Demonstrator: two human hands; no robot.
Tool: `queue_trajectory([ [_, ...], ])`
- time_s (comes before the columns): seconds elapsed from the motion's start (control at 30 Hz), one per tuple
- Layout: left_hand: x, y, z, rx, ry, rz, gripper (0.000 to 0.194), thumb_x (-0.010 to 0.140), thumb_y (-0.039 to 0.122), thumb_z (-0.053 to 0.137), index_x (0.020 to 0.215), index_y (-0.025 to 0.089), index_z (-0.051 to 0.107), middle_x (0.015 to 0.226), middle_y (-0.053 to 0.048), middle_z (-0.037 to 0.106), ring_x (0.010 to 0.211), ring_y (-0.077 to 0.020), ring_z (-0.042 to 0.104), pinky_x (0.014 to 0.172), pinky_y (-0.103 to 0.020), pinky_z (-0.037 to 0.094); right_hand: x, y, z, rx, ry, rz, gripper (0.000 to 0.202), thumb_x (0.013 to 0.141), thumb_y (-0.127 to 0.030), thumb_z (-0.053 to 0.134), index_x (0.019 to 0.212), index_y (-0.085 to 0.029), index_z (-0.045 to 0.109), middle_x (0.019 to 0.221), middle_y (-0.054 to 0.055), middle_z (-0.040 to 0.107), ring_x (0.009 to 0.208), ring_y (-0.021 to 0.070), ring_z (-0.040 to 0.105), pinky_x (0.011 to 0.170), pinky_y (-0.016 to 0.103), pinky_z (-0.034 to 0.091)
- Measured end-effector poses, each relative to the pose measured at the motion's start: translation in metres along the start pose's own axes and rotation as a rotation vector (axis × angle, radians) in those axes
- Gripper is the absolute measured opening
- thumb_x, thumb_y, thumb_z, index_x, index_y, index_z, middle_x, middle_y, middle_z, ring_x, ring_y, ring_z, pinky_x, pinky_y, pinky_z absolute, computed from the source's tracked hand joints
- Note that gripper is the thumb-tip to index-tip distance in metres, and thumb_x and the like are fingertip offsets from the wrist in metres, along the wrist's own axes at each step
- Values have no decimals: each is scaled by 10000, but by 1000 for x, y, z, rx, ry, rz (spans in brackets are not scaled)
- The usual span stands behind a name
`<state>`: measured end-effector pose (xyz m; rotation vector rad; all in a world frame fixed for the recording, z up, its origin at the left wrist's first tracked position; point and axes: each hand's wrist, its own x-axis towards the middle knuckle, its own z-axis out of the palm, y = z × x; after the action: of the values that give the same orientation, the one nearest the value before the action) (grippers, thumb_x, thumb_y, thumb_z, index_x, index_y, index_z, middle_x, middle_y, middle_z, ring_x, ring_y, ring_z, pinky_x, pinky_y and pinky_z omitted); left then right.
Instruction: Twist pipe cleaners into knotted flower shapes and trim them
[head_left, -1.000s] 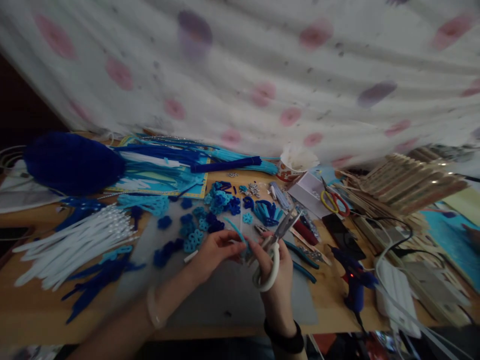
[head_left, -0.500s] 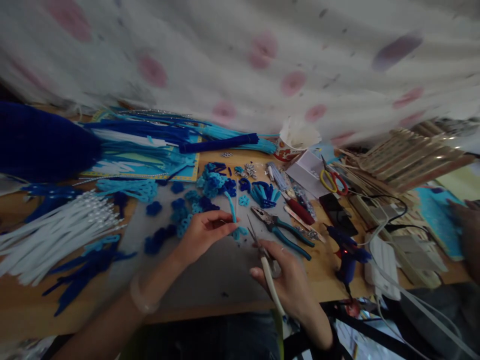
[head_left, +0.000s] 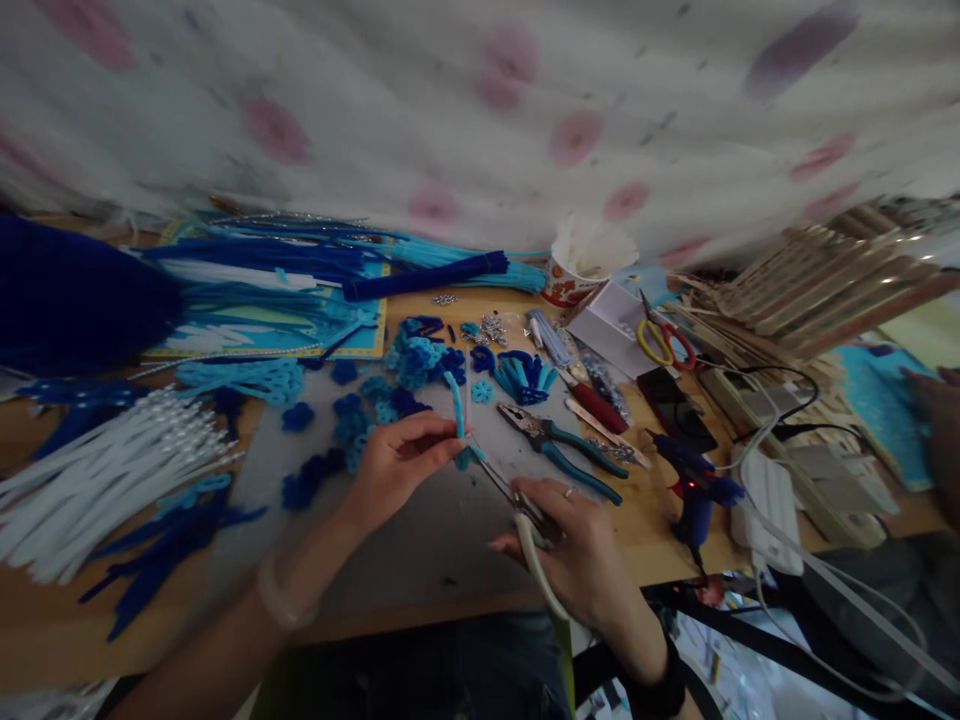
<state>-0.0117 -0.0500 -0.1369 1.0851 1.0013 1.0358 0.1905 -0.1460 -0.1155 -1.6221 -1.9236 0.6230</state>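
Note:
Between thumb and fingertips, my left hand (head_left: 409, 462) pinches a light blue pipe cleaner (head_left: 455, 400), one end standing up and the lower part bent. My right hand (head_left: 574, 535) grips needle-nose pliers (head_left: 536, 565) with cream handles. Their thin tips meet the lower part of the pipe cleaner, just beside my left fingertips; whether they clamp it I cannot tell. Left of my left hand lie dark and light blue fuzzy flowers (head_left: 349, 415). Beyond the right hand lie blue-handled combination pliers (head_left: 577, 460) and a small light blue flower (head_left: 482, 391).
White stems with beaded tips (head_left: 142, 460) spread at the left. Bundled blue pipe cleaners (head_left: 427, 275) lie at the back. To the right are scissors (head_left: 664, 340), a phone (head_left: 675, 410), a glue gun (head_left: 694, 490) with a red light, and a power strip (head_left: 765, 520) with cables. Another person's hand (head_left: 937, 420) is at the far right.
The tips of the needle-nose pliers have moved left and now reach the light blue pipe cleaner; before, they were apart from it. The left hand keeps its pinch. The view has shifted slightly.

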Motion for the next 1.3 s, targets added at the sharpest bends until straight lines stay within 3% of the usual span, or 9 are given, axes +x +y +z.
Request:
queue_trajectory([
  [0.23, 0, -1, -1, 35, -9, 10, 231, 631, 362, 874, 742, 187, 773, 828, -40, 739, 824, -210, 673, 741, -318, 554, -1, -2, -3, -7, -19, 13, 417, 877, -531, 712, 1091, -174, 699, 890, 105, 731, 724, 241, 696, 624, 312, 505],
  [0.4, -1, -2, -1, 52, -13, 26, 212, 625, 353, 873, 728, 191, 782, 833, -48, 737, 826, -210, 672, 735, -311, 550, -2, 1, 0, -39, -9, -4, 455, 888, -590, 673, 1049, -166, 711, 790, 81, 710, 674, 236, 672, 596, 314, 472],
  [0.63, -1, -2, 0, 48, 4, 30, 164, 617, 307, 868, 721, 199, 800, 814, -47, 750, 825, -205, 673, 740, -303, 548, -2, 1, 1, -25, -12, -13, 478, 903, -611, 641, 1026, -157, 721, 796, 94, 728, 686, 235, 681, 603, 311, 471],
  [0.97, 0, -3, 1, 50, 6, 21, 167, 628, 305, 868, 720, 194, 785, 788, -27, 742, 769, -182, 666, 708, -283, 544, -5, 6, 4, 7, 18, -13, 375, 898, -531, 694, 1013, -176, 735, 805, 90, 741, 699, 227, 682, 613, 303, 479],
  [1.3, 0, -6, 0, 33, -1, 45, 170, 627, 285, 871, 738, 187, 789, 785, -32, 771, 750, -179, 694, 697, -272, 576, -4, 3, 3, 18, -43, 24, 525, 897, -614, 650, 1141, -149, 670, 899, 103, 691, 759, 237, 673, 657, 319, 497],
])
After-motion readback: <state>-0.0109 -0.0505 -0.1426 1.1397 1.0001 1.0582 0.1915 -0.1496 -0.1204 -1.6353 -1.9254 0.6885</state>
